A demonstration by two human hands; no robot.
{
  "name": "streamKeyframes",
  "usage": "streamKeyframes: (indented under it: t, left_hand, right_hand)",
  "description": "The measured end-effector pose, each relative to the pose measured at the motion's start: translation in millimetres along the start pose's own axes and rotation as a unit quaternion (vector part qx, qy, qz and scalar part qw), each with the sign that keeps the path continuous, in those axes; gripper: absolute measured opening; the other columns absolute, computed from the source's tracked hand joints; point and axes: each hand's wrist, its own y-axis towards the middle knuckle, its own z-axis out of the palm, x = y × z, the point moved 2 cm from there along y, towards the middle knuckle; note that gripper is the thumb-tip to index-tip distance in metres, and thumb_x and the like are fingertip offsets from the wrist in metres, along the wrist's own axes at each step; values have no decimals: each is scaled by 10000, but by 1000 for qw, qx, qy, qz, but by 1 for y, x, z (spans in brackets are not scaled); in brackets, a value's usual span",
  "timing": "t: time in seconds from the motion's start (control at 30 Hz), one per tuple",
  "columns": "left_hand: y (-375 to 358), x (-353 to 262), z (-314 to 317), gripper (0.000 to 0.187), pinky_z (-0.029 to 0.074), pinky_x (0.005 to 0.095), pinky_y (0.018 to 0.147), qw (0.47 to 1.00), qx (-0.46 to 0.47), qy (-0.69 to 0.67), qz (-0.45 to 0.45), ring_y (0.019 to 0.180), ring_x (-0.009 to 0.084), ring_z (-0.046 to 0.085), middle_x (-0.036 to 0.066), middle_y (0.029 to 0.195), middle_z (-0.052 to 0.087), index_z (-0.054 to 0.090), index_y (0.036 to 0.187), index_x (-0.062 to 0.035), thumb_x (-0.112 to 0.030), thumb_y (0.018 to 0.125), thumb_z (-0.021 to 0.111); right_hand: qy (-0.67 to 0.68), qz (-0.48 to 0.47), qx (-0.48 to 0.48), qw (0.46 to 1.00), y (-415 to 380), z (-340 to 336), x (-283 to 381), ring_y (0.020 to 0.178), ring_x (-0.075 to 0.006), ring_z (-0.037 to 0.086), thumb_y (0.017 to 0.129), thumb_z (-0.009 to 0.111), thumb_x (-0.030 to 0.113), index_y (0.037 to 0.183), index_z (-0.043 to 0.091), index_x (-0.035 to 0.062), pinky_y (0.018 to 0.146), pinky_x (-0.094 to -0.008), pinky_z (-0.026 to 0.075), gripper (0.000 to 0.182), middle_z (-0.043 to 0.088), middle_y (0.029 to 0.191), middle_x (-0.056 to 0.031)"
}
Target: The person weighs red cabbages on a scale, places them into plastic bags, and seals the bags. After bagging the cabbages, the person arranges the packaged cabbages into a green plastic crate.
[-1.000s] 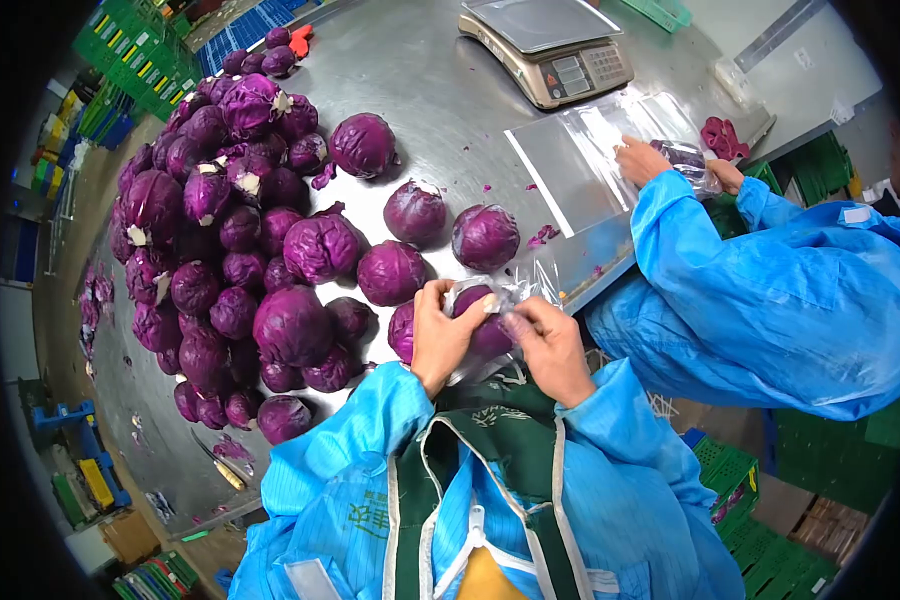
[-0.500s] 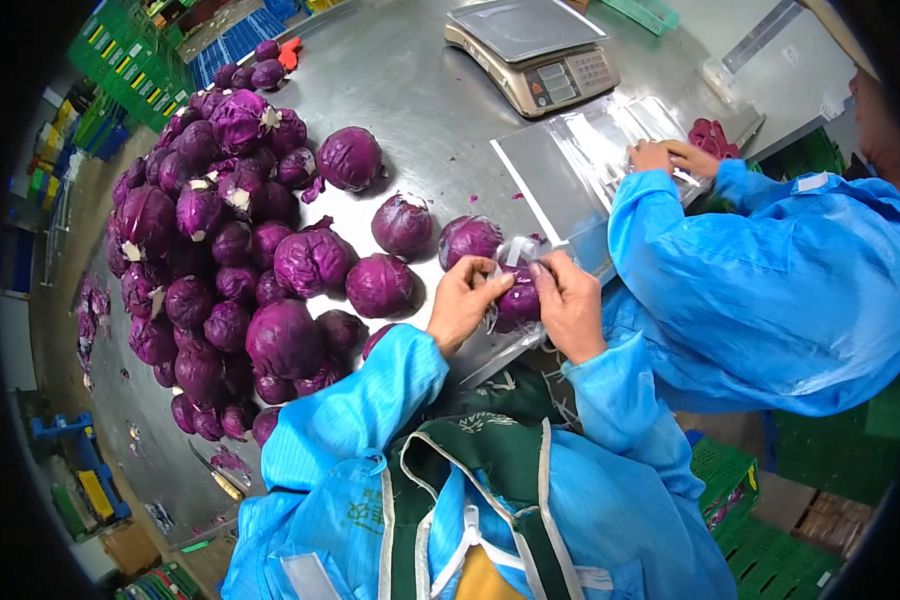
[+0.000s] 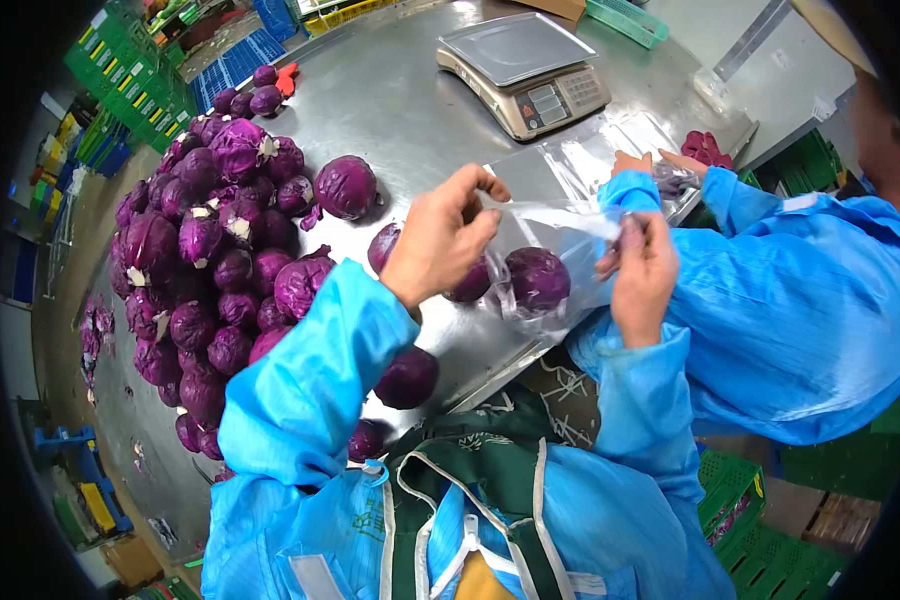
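Between my two hands a clear plastic bag [image 3: 560,222] is stretched wide, its upper edge pulled taut. Inside its lower part sits a round purple cabbage [image 3: 537,279]. My left hand [image 3: 445,235] pinches the bag's left top corner between thumb and fingers. The right top side is gripped by my right hand [image 3: 642,275], its fingers closed and slightly blurred. Partly behind the bag and my left hand, another purple cabbage [image 3: 468,284] rests on the metal table. A loose cabbage [image 3: 407,378] lies below my left forearm.
A large heap of purple cabbages [image 3: 200,270] covers the table's left side. A weighing scale [image 3: 523,75] stands at the back. To the right, a co-worker in a blue smock [image 3: 790,310] handles clear bags. Green crates [image 3: 135,80] are stacked beyond the table.
My hands have moved apart and upward, spreading the bag that was bunched around the cabbage. My left forearm now covers part of the heap. The co-worker's arms have shifted slightly.
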Motion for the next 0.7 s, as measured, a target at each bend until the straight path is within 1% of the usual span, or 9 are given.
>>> streamKeyframes:
  t: [0.07,0.1,0.13,0.23,0.3,0.4,0.5,0.6,0.7]
  left_hand:
    - [12,-18,-7,91,351,189,497,995,71,-51,-44,562,32,429,-28,661,490,557,938,-24,-50,851,560]
    - [19,-21,-8,91,351,189,497,996,68,-50,-40,562,32,429,-28,661,490,557,938,-24,-50,851,560]
    - [25,-25,-5,90,371,193,503,994,79,-67,-43,566,38,442,-18,676,503,555,939,-23,-50,853,558]
    - [45,-12,17,100,446,232,554,996,71,-52,27,622,78,518,18,719,551,555,915,-9,-34,817,554]
    - [43,-7,40,114,459,273,596,993,55,53,92,659,99,525,39,731,570,558,901,2,-29,792,558]
    - [34,0,50,219,460,262,698,992,100,-73,-6,757,109,543,46,790,586,539,1034,-11,-73,829,584]
    - [-1,8,28,315,462,272,746,979,52,-195,9,815,113,540,56,892,590,495,1150,-29,-111,861,590]
    - [-72,48,-10,304,464,272,805,992,-6,-104,-68,906,124,564,64,959,601,504,1151,-20,-111,873,587]
    - [-159,81,-36,256,475,286,796,980,-116,32,-159,913,143,586,69,972,617,561,1075,-13,-79,832,607]
  right_hand:
    - [31,-25,-20,999,16,-7,5,485,-60,488,942,486,128,824,504,8,417,-210,402,170,506,625,-11]
    - [43,-17,-16,999,19,-10,8,528,-62,470,921,538,155,999,516,0,456,-214,402,175,496,642,-2]
    - [45,-21,-13,999,18,-7,7,528,-62,470,921,538,155,999,516,0,456,-214,402,175,496,642,-2]
    - [-58,-32,176,982,-1,14,-12,627,-99,505,848,581,105,1207,432,-6,572,-235,425,405,563,778,-75]
    - [-145,-16,219,965,-7,25,-42,690,-128,529,801,590,55,1291,399,-14,651,-248,440,530,611,887,-131]
    - [-36,77,104,991,22,2,-63,658,-115,524,801,545,16,1148,542,-22,616,-243,441,349,592,802,-70]
    - [-27,48,-13,998,62,-38,-72,556,-73,473,842,512,50,1108,558,8,452,-219,371,273,545,709,-12]
    - [30,44,-127,990,94,-64,-71,463,-57,415,898,521,145,1025,557,47,344,-210,278,164,497,651,4]
    - [-36,47,-76,995,128,-81,-91,425,-46,386,911,536,205,995,547,62,331,-204,259,167,472,610,9]
